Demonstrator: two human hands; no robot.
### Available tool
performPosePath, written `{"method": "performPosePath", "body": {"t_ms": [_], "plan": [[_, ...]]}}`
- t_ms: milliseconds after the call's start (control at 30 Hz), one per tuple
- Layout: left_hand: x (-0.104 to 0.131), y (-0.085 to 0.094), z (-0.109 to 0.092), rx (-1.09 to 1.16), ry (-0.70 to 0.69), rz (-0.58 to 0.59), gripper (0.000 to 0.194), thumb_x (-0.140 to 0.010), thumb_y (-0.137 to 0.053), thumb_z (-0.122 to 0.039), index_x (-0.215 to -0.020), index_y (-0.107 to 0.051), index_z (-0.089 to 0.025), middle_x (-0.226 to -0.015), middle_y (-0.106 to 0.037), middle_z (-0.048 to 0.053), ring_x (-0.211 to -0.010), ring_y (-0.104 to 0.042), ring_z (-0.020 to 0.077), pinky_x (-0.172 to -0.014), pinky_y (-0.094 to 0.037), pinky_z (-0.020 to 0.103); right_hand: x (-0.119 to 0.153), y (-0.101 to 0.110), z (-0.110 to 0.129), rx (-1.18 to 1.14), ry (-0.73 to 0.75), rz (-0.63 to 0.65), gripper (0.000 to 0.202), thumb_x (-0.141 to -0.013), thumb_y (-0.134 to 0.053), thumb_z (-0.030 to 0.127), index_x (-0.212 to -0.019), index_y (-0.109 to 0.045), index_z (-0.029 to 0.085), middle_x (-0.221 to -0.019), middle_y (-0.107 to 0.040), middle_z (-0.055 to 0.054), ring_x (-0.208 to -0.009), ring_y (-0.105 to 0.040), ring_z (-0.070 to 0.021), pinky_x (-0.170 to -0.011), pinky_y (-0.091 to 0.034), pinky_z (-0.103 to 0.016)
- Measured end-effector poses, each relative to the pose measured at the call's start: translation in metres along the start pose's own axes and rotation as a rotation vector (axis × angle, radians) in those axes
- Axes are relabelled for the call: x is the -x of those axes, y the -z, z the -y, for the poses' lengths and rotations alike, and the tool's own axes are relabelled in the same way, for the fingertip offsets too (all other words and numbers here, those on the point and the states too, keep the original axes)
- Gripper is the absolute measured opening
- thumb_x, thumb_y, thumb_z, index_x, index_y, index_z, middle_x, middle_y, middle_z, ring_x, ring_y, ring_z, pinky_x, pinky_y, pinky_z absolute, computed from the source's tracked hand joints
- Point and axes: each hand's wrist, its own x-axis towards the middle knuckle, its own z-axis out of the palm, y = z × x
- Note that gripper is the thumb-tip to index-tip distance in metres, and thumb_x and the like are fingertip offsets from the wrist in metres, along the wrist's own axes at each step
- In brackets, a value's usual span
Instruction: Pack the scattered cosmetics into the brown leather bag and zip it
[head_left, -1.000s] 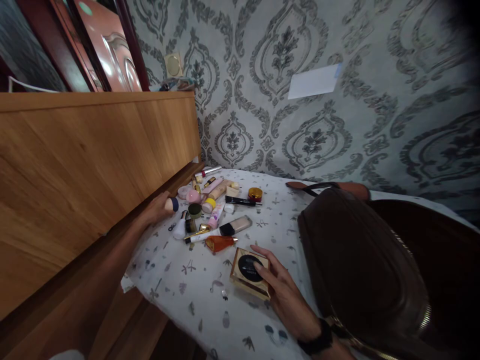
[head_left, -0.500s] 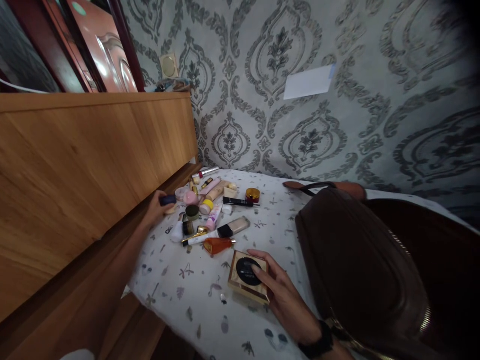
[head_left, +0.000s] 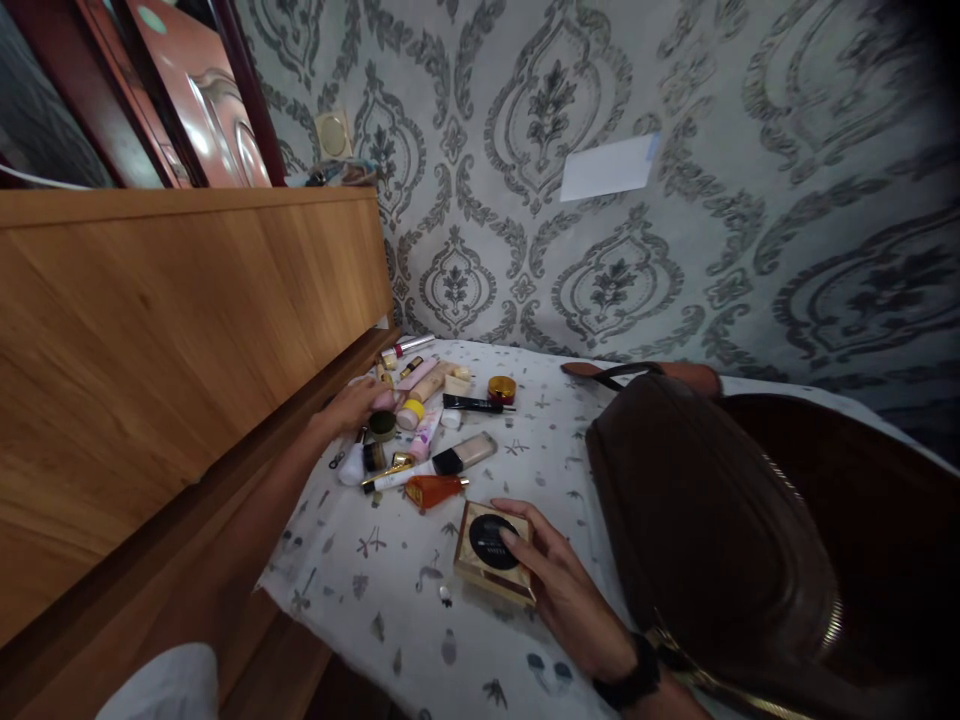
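My right hand (head_left: 559, 578) holds a square gold cosmetics box (head_left: 472, 548) with a round black label, the thumb lying across its top. Over the left side of a cluster of cosmetics, my left hand (head_left: 352, 407) reaches with its fingertips at a pink rounded item (head_left: 385, 400). Its back hides whatever is under the fingers. Close by lie a dark green round jar (head_left: 382, 425), a yellow-lidded jar (head_left: 410, 414) and a white and pink tube (head_left: 426, 432). Nearer the box are an orange bottle (head_left: 435, 490) and a foundation bottle with a black cap (head_left: 466, 453).
A large dark brown leather bag (head_left: 697, 510) fills the right side of the patterned white cloth (head_left: 420, 630). A wooden cabinet (head_left: 187, 330) borders the left. Patterned wallpaper (head_left: 517, 250) rises behind. A gold and red jar (head_left: 502, 389) and a black tube (head_left: 472, 403) lie farther back.
My left hand has moved right, from the cloth's left edge onto the cosmetics. The dark blue item it held no longer shows. My right hand stays on the gold box.
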Motion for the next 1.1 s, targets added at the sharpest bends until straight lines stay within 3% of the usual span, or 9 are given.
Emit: {"method": "performPosePath", "body": {"t_ms": [200,467,567,767,933,1100], "plan": [[-0.015,0.001,0.007,0.02,0.032,-0.075,0.042,-0.071,-0.067,-0.028,-0.111,-0.058,-0.022,-0.108,-0.059,0.007,-0.1,-0.058,0.0265,-0.086,-0.045,0.035,0.001,-0.001,0.002,-0.045,-0.013,-0.001,0.054,-0.063,-0.086,0.049,-0.106,-0.063,0.026,-0.097,-0.071,-0.001,-0.087,-0.068,-0.0191,-0.074,-0.053,-0.027],[-0.016,0.009,0.022,0.089,0.073,-0.149,0.05,-0.079,-0.062,-0.048,-0.116,-0.046,-0.018,-0.102,-0.06,0.004,-0.087,-0.06,0.0196,-0.073,-0.048,0.03,-0.003,0.003,-0.003,-0.063,-0.014,0.014,0.052,-0.065,-0.086,0.05,-0.105,-0.063,0.026,-0.098,-0.072,-0.002,-0.084,-0.068,-0.0187,-0.071,-0.053,-0.026],[-0.018,0.016,0.027,0.064,0.053,-0.105,0.054,-0.075,-0.065,-0.044,-0.121,-0.051,-0.019,-0.105,-0.06,0.005,-0.094,-0.058,0.0219,-0.081,-0.047,0.032,0.0,0.001,-0.001,-0.076,-0.026,0.014,0.053,-0.063,-0.087,0.049,-0.104,-0.062,0.026,-0.096,-0.072,-0.001,-0.084,-0.067,-0.0175,-0.071,-0.053,-0.025],[-0.025,0.013,0.025,-0.004,0.028,0.085,0.042,-0.064,-0.071,-0.026,-0.105,-0.071,-0.024,-0.095,-0.067,0.004,-0.095,-0.061,0.0263,-0.088,-0.047,0.035,0.002,-0.002,0.003,-0.094,-0.049,-0.002,0.053,-0.062,-0.088,0.048,-0.104,-0.063,0.026,-0.095,-0.071,-0.001,-0.085,-0.067,-0.0181,-0.073,-0.053,-0.026],[-0.035,0.017,0.034,-0.02,0.118,0.03,0.041,-0.081,-0.057,-0.025,-0.121,-0.065,-0.02,-0.118,-0.068,0.005,-0.107,-0.063,0.0229,-0.093,-0.05,0.032,0.0,0.0,0.001,-0.095,-0.05,0.002,0.052,-0.062,-0.088,0.048,-0.104,-0.064,0.027,-0.093,-0.069,0.0,-0.086,-0.067,-0.0188,-0.072,-0.053,-0.026],[-0.045,0.02,0.049,-0.082,0.35,0.036,0.026,-0.094,-0.056,-0.03,-0.114,-0.064,-0.014,-0.112,-0.069,0.009,-0.1,-0.066,0.0205,-0.087,-0.054,0.036,0.0,0.002,0.0,-0.082,-0.035,0.001,0.057,-0.064,-0.086,0.05,-0.11,-0.062,0.028,-0.1,-0.07,-0.002,-0.089,-0.067,-0.0209,-0.074,-0.053,-0.028]]}}
